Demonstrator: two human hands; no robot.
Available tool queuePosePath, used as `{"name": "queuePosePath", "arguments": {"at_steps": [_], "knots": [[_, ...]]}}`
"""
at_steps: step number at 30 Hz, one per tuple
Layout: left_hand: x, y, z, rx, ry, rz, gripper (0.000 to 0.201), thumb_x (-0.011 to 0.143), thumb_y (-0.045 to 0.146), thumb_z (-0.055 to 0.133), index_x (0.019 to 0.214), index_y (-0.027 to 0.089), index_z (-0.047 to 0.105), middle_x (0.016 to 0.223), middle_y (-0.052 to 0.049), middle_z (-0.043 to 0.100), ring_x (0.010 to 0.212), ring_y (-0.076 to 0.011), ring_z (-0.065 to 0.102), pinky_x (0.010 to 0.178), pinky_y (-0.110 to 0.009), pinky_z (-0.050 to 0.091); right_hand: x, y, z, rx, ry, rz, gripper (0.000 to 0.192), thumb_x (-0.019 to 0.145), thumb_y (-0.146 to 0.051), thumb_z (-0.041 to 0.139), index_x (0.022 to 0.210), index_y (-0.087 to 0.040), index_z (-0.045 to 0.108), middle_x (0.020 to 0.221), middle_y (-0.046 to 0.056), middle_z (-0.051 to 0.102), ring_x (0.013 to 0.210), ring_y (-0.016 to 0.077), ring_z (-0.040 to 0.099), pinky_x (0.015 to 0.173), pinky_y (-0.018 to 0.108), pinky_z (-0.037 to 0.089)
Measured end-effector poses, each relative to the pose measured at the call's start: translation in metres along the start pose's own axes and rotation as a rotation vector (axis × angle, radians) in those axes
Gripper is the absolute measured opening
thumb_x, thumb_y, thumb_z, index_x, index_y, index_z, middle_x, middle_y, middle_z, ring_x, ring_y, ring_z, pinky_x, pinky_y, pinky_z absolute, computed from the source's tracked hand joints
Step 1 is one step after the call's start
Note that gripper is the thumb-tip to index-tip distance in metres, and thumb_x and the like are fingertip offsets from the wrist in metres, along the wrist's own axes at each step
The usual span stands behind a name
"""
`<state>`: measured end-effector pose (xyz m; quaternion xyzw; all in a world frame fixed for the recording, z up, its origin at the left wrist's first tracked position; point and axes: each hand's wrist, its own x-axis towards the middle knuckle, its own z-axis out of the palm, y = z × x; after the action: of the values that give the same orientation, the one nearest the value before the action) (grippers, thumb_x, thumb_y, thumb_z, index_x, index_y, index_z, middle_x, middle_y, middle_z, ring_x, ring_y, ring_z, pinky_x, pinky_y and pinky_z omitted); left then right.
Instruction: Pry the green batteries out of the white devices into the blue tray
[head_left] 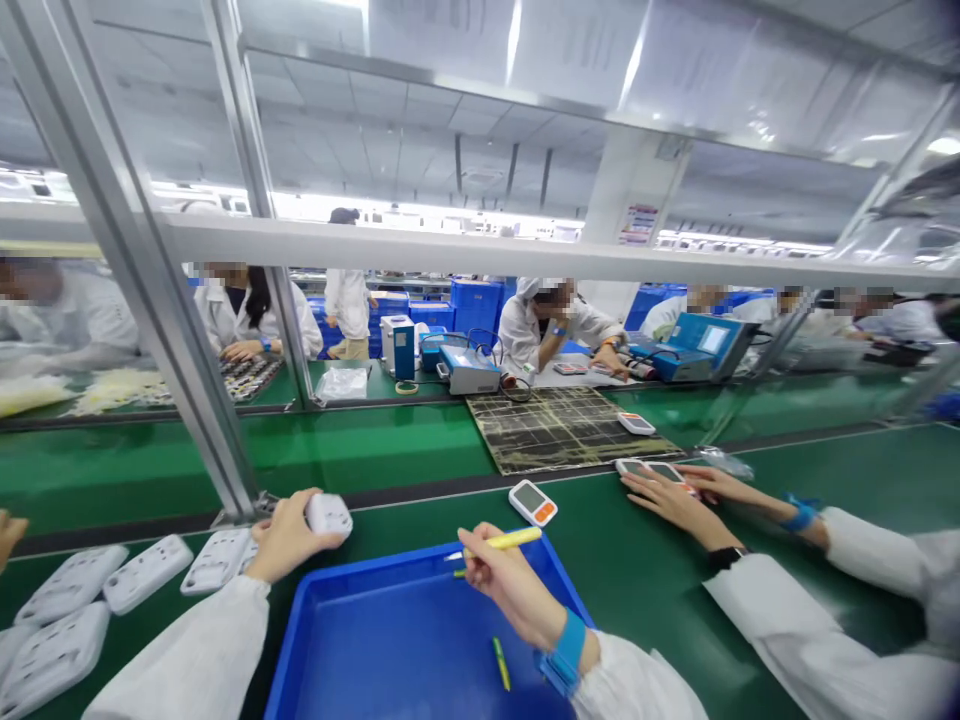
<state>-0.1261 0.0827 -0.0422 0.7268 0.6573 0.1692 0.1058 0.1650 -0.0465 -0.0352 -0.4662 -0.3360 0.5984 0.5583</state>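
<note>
My left hand (291, 535) grips a small white plastic housing (331, 514) by its sides, just beyond the back left corner of a blue tray (300, 640). Over the tray's back edge, my right hand (506, 585) has its fingers closed round a yellow pen-like tool (514, 539), whose thin pale tip points left. A short yellow-green stick (501, 663) lies on the tray floor, and another green end shows under my right hand. Beyond the tray rests a white device (533, 503) with a grey screen and orange buttons.
Several white housings (67, 585) lie at the left. On the right, a co-worker's hands (686, 510) touch white devices (649, 472). A dark mat (562, 425) carries another device (636, 424). A metal post (172, 330) stands at the left; people work opposite.
</note>
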Motion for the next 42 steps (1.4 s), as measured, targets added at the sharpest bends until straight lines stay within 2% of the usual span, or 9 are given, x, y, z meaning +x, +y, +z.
{"name": "queuePosePath", "arguments": {"at_steps": [4,11,15,18,22,25,28,35,42], "knots": [[0.01,-0.023,0.007,0.101,-0.043,0.063,0.074,0.052,0.043,0.065,0.12,0.018,0.052,0.12,-0.013,0.059,0.119,-0.0371,0.043,0.094,-0.054,0.03,0.038,-0.03,-0.025,-1.112,0.056,-0.277,0.041,0.098,-0.047,0.023,0.1,-0.022,0.055,0.076,0.005,0.067,0.065,0.0176,0.063,0.064,0.029,0.042],[0.006,-0.045,0.002,0.452,-0.157,0.153,0.071,0.058,0.048,0.058,0.125,0.025,0.053,0.14,-0.013,0.043,0.129,-0.0406,0.032,0.093,-0.065,0.024,0.097,-0.06,-0.087,-1.426,0.208,-0.172,0.027,0.054,-0.018,0.084,0.067,-0.015,0.06,0.093,0.019,0.068,0.112,0.0441,0.051,0.095,0.055,0.02],[0.013,-0.063,-0.002,0.531,-0.275,0.064,0.084,0.052,0.04,0.061,0.134,0.032,0.044,0.149,-0.009,0.032,0.136,-0.04,0.022,0.098,-0.066,0.017,0.109,-0.063,-0.093,-1.296,0.249,-0.138,0.037,0.038,-0.008,0.085,0.06,-0.015,0.056,0.079,0.012,0.068,0.099,0.0431,0.057,0.092,0.056,0.022],[0.008,-0.043,-0.011,0.57,-0.211,0.086,0.092,0.05,0.028,0.061,0.139,0.025,0.038,0.15,-0.013,0.029,0.137,-0.0424,0.019,0.098,-0.069,0.011,0.109,-0.068,-0.079,-1.102,0.253,-0.213,0.032,0.051,-0.02,0.082,0.069,-0.018,0.056,0.082,0.007,0.066,0.099,0.0351,0.057,0.089,0.047,0.03],[-0.018,0.049,-0.025,0.227,0.062,0.307,0.078,0.069,0.032,0.054,0.143,0.025,0.029,0.147,-0.012,0.034,0.134,-0.0361,0.027,0.1,-0.062,0.021,0.088,-0.068,-0.036,-0.757,0.16,-0.283,0.037,0.074,-0.054,0.06,0.089,-0.02,0.054,0.091,0.007,0.065,0.089,0.0269,0.061,0.076,0.038,0.043],[-0.051,0.124,-0.023,-0.277,0.013,0.441,0.087,0.072,0.049,0.059,0.145,0.031,0.015,0.147,-0.01,0.032,0.133,-0.0318,0.029,0.103,-0.055,0.027,0.057,-0.057,-0.001,-0.464,-0.06,-0.235,0.055,0.082,-0.068,0.036,0.098,-0.018,0.056,0.092,0.009,0.067,0.084,0.0244,0.064,0.071,0.036,0.048],[-0.083,0.162,-0.007,-0.636,-0.049,0.378,0.089,0.067,0.051,0.066,0.142,0.032,0.021,0.138,-0.01,0.039,0.122,-0.0303,0.042,0.102,-0.051,0.033,0.026,-0.037,0.019,0.215,-0.398,0.049,0.052,0.08,-0.061,0.049,0.1,-0.014,0.06,0.09,0.011,0.069,0.087,0.0259,0.065,0.075,0.037,0.048],[-0.101,0.144,0.034,-0.683,-0.053,0.27,0.081,0.051,0.038,0.082,0.123,0.029,0.047,0.12,-0.009,0.047,0.114,-0.0335,0.04,0.1,-0.056,0.032,0.01,-0.002,0.021,0.508,-0.263,0.29,0.038,0.078,-0.05,0.06,0.091,-0.015,0.064,0.086,0.009,0.071,0.086,0.0264,0.066,0.074,0.037,0.05],[-0.096,0.136,0.028,-0.844,-0.235,0.188,0.089,0.046,0.028,0.083,0.125,0.033,0.044,0.119,-0.005,0.044,0.104,-0.0249,0.045,0.096,-0.045,0.04,0.012,-0.003,0.018,0.423,-0.344,0.309,0.048,0.08,-0.058,0.054,0.094,-0.013,0.064,0.09,0.013,0.07,0.086,0.0289,0.066,0.073,0.041,0.05]]}}
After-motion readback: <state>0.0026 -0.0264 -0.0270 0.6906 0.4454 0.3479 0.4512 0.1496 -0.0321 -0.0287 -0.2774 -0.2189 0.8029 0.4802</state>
